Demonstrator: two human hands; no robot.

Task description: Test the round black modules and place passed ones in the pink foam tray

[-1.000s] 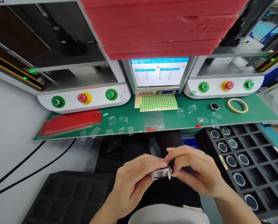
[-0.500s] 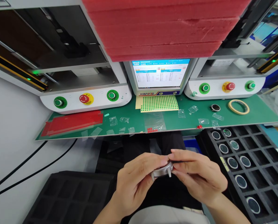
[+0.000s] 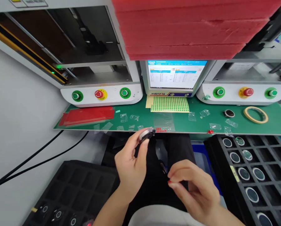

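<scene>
While a black tray (image 3: 83, 188) fills the lower left of the frame, the left hand (image 3: 131, 163) grasps a round metal part (image 3: 147, 134) at centre, by the green mat's (image 3: 279, 121) front edge; the right hand (image 3: 194, 188), lower right, pinches a tiny red piece (image 3: 169, 181).

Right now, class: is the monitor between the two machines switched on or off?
On. The monitor is lit, with a blue header bar and rows of text on a white screen; the text is too small to read.
</scene>
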